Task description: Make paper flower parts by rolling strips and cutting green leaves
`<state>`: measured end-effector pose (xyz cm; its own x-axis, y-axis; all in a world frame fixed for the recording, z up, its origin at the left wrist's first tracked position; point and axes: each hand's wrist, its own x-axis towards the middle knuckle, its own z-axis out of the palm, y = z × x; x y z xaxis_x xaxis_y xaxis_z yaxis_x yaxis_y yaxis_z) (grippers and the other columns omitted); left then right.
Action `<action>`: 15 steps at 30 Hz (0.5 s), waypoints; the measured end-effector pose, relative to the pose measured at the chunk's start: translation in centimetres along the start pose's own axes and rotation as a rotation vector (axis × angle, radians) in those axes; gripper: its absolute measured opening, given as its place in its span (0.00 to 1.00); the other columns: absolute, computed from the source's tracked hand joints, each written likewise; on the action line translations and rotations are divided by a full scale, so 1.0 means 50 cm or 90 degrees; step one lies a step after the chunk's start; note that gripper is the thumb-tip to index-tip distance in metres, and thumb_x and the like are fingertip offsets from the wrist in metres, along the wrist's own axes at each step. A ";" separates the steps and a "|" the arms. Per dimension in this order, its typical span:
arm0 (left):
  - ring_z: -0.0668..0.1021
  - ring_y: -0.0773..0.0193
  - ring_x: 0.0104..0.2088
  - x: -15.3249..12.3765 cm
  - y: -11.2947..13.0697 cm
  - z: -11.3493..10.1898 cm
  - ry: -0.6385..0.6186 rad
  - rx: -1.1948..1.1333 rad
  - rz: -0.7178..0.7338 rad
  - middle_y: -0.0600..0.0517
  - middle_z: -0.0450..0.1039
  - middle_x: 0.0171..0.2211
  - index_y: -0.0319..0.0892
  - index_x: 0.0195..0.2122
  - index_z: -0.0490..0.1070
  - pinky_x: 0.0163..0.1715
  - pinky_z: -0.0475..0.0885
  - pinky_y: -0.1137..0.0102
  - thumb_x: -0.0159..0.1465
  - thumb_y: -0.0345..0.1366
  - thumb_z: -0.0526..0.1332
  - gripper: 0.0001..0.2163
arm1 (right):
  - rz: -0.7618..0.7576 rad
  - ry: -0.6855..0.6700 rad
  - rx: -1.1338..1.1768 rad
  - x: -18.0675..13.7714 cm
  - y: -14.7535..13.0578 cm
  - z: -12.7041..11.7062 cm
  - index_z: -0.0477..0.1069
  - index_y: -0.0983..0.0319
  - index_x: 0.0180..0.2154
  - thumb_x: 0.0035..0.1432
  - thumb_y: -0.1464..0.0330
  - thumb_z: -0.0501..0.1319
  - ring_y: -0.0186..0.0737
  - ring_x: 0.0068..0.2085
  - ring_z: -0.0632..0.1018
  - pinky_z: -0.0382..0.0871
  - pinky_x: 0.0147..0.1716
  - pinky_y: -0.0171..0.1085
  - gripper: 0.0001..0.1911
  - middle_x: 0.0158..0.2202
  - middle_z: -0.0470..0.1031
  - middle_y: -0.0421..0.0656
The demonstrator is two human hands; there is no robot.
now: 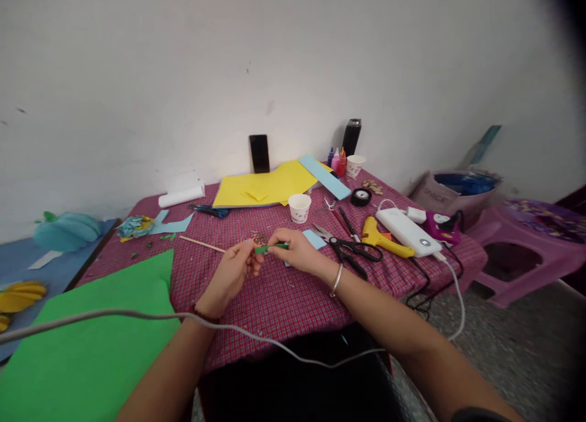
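Observation:
My left hand (235,269) and my right hand (295,250) meet over the red checked tablecloth (274,300). Both pinch a thin green strip (271,248) that lies between their fingertips. A thin wooden stick (201,244) runs from the left hand out to the left across the cloth; I cannot tell whether the fingers grip it. A bangle circles my right wrist and a dark band my left. Small scraps lie on the cloth under the hands.
A large green sheet (91,342) covers the near left. Yellow paper (265,187), a paper cup (300,207), black scissors (350,251), a yellow glue gun (382,237), a white power bank (403,229), tape roll (361,196) and paint bottles (337,160) lie behind. A white cable (229,327) crosses my arms. A purple stool (522,251) stands right.

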<state>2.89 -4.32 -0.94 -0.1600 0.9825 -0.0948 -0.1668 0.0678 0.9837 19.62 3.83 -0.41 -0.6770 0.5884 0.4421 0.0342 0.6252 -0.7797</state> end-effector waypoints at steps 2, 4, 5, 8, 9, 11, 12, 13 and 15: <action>0.70 0.70 0.18 0.000 0.001 -0.004 -0.055 -0.062 -0.109 0.51 0.71 0.20 0.37 0.26 0.71 0.17 0.64 0.75 0.60 0.56 0.55 0.24 | -0.034 0.007 -0.015 0.000 -0.001 -0.002 0.71 0.62 0.30 0.56 0.75 0.60 0.36 0.34 0.72 0.63 0.36 0.34 0.04 0.30 0.72 0.41; 0.69 0.71 0.15 -0.001 0.001 -0.006 -0.125 -0.078 -0.200 0.50 0.70 0.18 0.36 0.24 0.71 0.15 0.63 0.75 0.61 0.58 0.53 0.27 | -0.064 0.000 -0.026 0.000 0.000 -0.002 0.72 0.62 0.30 0.56 0.75 0.59 0.37 0.36 0.73 0.64 0.38 0.36 0.05 0.32 0.73 0.42; 0.69 0.71 0.15 -0.002 0.000 -0.006 -0.147 -0.080 -0.217 0.50 0.70 0.18 0.36 0.23 0.71 0.14 0.62 0.75 0.60 0.57 0.54 0.26 | -0.080 -0.008 -0.033 -0.001 0.001 -0.001 0.72 0.61 0.30 0.56 0.75 0.59 0.38 0.36 0.73 0.64 0.39 0.36 0.05 0.32 0.73 0.43; 0.68 0.73 0.16 -0.007 -0.001 -0.002 -0.139 -0.098 -0.173 0.53 0.70 0.19 0.38 0.25 0.70 0.15 0.61 0.77 0.56 0.49 0.65 0.17 | -0.143 -0.022 -0.101 -0.002 0.003 0.001 0.73 0.60 0.32 0.57 0.75 0.59 0.40 0.38 0.73 0.64 0.41 0.39 0.06 0.34 0.74 0.44; 0.68 0.74 0.16 -0.009 -0.001 0.001 -0.127 -0.097 -0.147 0.55 0.70 0.20 0.38 0.26 0.70 0.15 0.60 0.78 0.54 0.46 0.67 0.14 | -0.164 -0.014 -0.133 -0.003 0.003 0.001 0.74 0.60 0.33 0.57 0.75 0.58 0.40 0.40 0.73 0.64 0.43 0.40 0.07 0.35 0.74 0.44; 0.69 0.74 0.18 -0.012 0.000 0.005 -0.091 -0.066 -0.082 0.56 0.70 0.20 0.39 0.26 0.70 0.17 0.62 0.78 0.52 0.41 0.69 0.12 | -0.183 0.046 -0.183 -0.005 0.000 -0.003 0.74 0.59 0.39 0.56 0.76 0.58 0.42 0.45 0.73 0.62 0.48 0.43 0.11 0.41 0.74 0.45; 0.69 0.73 0.19 -0.012 0.001 0.007 -0.068 -0.033 -0.040 0.56 0.70 0.20 0.39 0.25 0.70 0.19 0.63 0.77 0.52 0.40 0.69 0.11 | -0.174 0.097 -0.186 -0.006 -0.002 -0.006 0.73 0.59 0.43 0.55 0.77 0.58 0.43 0.48 0.71 0.60 0.51 0.44 0.14 0.45 0.73 0.46; 0.70 0.73 0.20 -0.012 0.002 0.009 -0.039 0.003 0.011 0.56 0.70 0.21 0.38 0.24 0.70 0.21 0.64 0.76 0.52 0.39 0.69 0.10 | -0.155 0.156 -0.173 -0.006 -0.004 -0.011 0.72 0.59 0.46 0.55 0.77 0.58 0.44 0.51 0.69 0.58 0.53 0.45 0.17 0.48 0.72 0.47; 0.71 0.71 0.22 -0.011 0.003 0.012 0.017 0.074 0.104 0.55 0.71 0.21 0.38 0.24 0.71 0.24 0.66 0.75 0.54 0.38 0.67 0.09 | -0.075 0.258 -0.080 -0.004 -0.004 -0.018 0.70 0.60 0.46 0.54 0.75 0.58 0.45 0.54 0.67 0.56 0.56 0.46 0.17 0.50 0.69 0.48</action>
<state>3.53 -4.77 -0.67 -0.2019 0.9772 0.0656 -0.0236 -0.0719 0.9971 20.41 4.04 0.05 -0.3391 0.6474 0.6826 0.0797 0.7427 -0.6648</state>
